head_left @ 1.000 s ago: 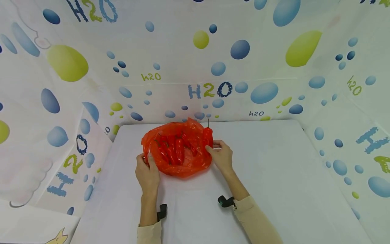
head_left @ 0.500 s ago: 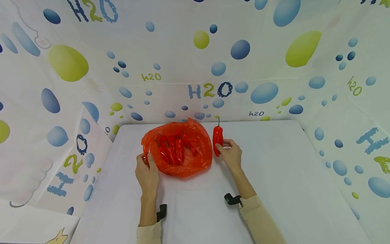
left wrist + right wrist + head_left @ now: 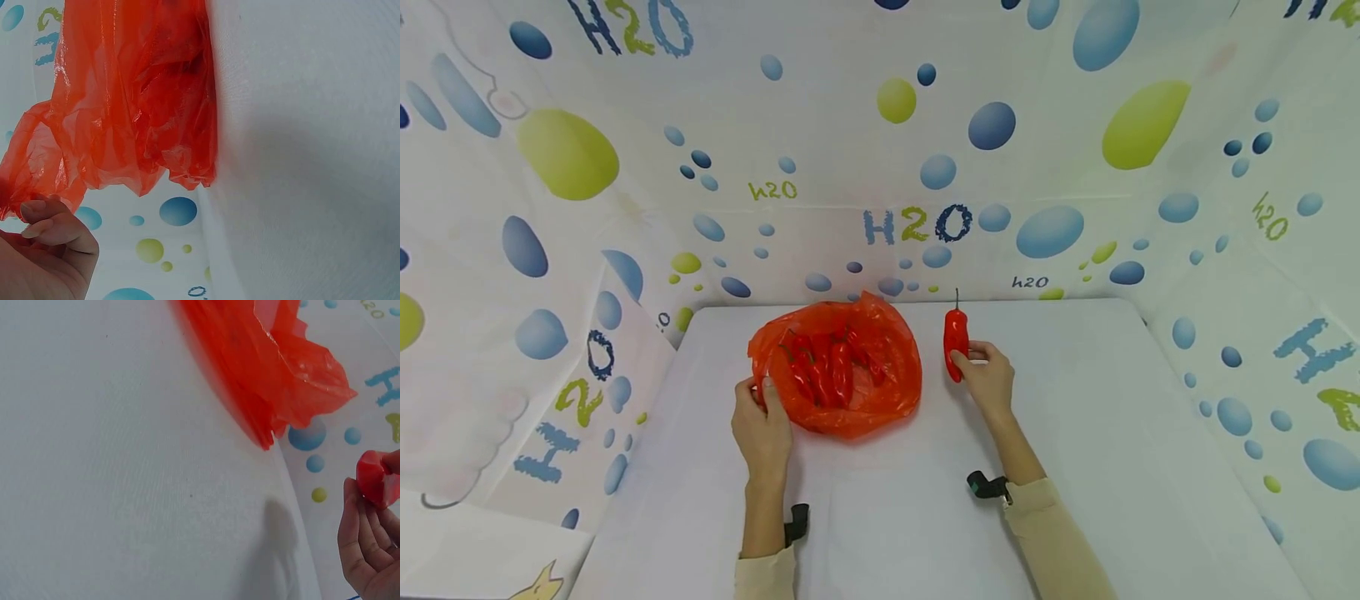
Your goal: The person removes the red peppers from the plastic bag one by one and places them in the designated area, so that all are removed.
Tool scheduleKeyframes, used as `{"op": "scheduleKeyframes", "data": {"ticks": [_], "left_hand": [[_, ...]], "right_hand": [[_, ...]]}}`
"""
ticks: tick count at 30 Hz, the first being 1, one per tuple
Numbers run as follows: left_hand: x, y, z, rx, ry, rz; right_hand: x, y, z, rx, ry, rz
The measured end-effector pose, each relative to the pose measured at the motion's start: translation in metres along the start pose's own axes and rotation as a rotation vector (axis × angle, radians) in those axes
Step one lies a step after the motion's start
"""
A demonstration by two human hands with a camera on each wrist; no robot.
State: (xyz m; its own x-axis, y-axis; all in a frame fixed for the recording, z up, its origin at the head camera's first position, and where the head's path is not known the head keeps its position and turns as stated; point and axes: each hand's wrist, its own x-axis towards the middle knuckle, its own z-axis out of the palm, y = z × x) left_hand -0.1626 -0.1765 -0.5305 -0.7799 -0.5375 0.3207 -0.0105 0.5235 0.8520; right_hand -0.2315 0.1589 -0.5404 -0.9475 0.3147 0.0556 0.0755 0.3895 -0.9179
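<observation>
Left hand (image 3: 762,429), left of centre in the head view: fingers (image 3: 62,230) curled, pinching edge of red bag (image 3: 853,423). Bag sits mid-frame on counter (image 3: 880,525), mouth open, several peppers (image 3: 842,375) inside. A tug by that hand could tear the thin plastic or shift the bag, spilling peppers. Right of bag, well clear of it: single pepper (image 3: 956,333), stem toward top of frame, looks lifted. Right hand (image 3: 988,382), right of centre, pinches its lower part, fingers nearly closed round it; glossy skin plus low grip could let it swivel or drop.
</observation>
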Motion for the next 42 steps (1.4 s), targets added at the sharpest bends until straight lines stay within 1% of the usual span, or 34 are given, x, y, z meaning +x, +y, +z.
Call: {"op": "scheduleKeyframes", "data": {"ticks": [6,12,24,30,33,42], "left_hand": [[-0.001,-0.002,0.001,-0.001,-0.001,0.008],[-0.001,-0.003,0.002,-0.002,0.012,0.022],[-0.001,-0.002,0.002,0.015,-0.008,-0.004],[0.0,-0.001,0.002,0.025,-0.006,0.003],[-0.001,-0.001,0.002,0.026,-0.004,0.006],[-0.001,-0.003,0.004,0.029,-0.003,0.01]], "right_hand": [[0.002,0.01,-0.006,0.003,0.008,0.019],[0.007,0.017,-0.013,-0.001,0.038,0.026],[0.015,0.034,-0.022,-0.016,0.049,0.083],[0.02,0.035,-0.029,-0.028,0.076,0.104],[0.022,0.038,-0.034,-0.033,0.077,0.116],[0.031,0.053,-0.042,-0.053,0.092,0.157]]}}
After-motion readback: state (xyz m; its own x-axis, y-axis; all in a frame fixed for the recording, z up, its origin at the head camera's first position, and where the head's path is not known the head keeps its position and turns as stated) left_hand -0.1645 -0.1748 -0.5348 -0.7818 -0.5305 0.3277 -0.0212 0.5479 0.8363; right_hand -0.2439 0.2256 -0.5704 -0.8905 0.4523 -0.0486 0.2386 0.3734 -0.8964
